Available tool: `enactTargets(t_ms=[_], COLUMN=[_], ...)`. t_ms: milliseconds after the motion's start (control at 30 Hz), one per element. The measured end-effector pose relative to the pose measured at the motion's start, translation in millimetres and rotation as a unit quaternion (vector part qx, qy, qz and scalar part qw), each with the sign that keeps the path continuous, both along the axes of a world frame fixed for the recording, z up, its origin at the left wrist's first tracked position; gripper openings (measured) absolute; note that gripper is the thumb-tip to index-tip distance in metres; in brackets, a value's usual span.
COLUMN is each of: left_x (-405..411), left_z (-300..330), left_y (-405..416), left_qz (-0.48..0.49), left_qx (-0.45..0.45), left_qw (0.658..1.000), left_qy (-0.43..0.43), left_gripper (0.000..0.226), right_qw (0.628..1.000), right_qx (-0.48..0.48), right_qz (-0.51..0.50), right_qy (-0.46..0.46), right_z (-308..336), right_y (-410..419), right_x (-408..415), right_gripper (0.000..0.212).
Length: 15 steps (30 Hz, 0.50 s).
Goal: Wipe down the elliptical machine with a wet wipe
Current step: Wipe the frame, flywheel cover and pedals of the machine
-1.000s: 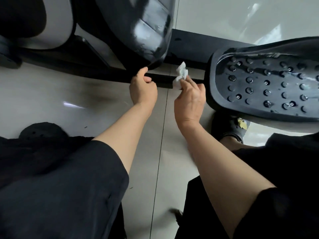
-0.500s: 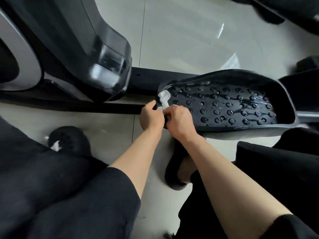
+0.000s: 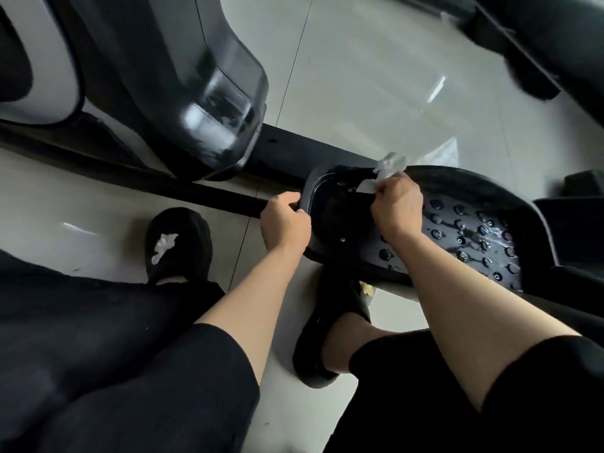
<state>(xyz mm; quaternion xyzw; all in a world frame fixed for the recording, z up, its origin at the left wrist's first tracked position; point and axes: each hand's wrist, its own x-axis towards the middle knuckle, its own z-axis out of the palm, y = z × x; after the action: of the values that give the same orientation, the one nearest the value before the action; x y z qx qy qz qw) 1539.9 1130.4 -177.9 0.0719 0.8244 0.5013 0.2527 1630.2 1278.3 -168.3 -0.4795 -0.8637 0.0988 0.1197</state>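
Our right hand (image 3: 397,207) pinches the wet wipe (image 3: 380,178) against the pedal (image 3: 464,223) near its front rim, at two o'clock from our left hand (image 3: 284,223), whose fingers curl over the pedal's front edge. We should brace there, press the wipe flat, and work between the studs toward three o'clock.

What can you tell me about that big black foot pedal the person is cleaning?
The foot pedal is a broad black tray of glossy, plastic-looking material with a raised rim and rows of round studs. Its studded floor glistens in places, as if wet. It sits just above the pale floor, beside the machine's dark base rail. The left hand grips its front rim, while the right hand holds a crumpled white wet wipe at its far edge.
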Motion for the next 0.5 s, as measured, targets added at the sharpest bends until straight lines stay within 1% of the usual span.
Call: enactTargets(t_ms=[67, 133, 200, 233, 267, 300, 333, 400, 500], left_x=[2.9, 3.2, 6.3, 7.5, 9.1, 10.8, 13.5, 19.5, 24.1], left_z=[1.0, 2.0, 6.7, 8.3, 9.8, 10.6, 11.0, 9.3, 3.7], left_y=[2.7, 1.7, -0.9, -0.5, 0.9, 3.7, 8.2, 21.1, 40.1], left_qz=[-0.007, -0.035, -0.076, -0.087, -0.090, -0.091, -0.094, -0.116, -0.145], left_qx=[-0.013, -0.044, -0.085, -0.096, -0.100, -0.099, -0.093, -0.080, -0.096], left_qw=[1.000, 0.997, 0.989, 0.983, 0.979, 0.975, 0.970, 0.958, 0.945], left_qy=[0.017, 0.047, 0.098, 0.127, 0.153, 0.177, 0.203, 0.249, 0.276], left_gripper=[0.038, 0.039, 0.043, 0.045, 0.047, 0.048, 0.048, 0.048, 0.052], right_qw=[0.997, 0.986, 0.974, 0.976, 0.982, 0.988, 0.991, 0.992, 0.992], right_qx=[-0.026, -0.032, -0.027, -0.027, -0.025, -0.021, -0.019, -0.007, 0.018], right_qz=[0.068, 0.164, 0.221, 0.212, 0.180, 0.148, 0.124, 0.108, 0.096], right_qy=[0.000, -0.017, -0.043, -0.046, -0.047, -0.048, -0.052, -0.063, -0.077], right_z=[4.2, 4.5, 4.2, 5.3, 7.0, 8.3, 10.2, 12.7, 17.3], right_y=[-12.5, -27.4, -32.4, -29.0, -22.6, -14.3, -6.0, 11.6, 29.0], right_x=[-16.5, -33.4, -44.1, -47.4, -48.4, -47.4, -43.2, -28.0, -3.6], right_gripper=[0.020, 0.020, 0.027, 0.033, 0.037, 0.036, 0.030, 0.023, 0.025])
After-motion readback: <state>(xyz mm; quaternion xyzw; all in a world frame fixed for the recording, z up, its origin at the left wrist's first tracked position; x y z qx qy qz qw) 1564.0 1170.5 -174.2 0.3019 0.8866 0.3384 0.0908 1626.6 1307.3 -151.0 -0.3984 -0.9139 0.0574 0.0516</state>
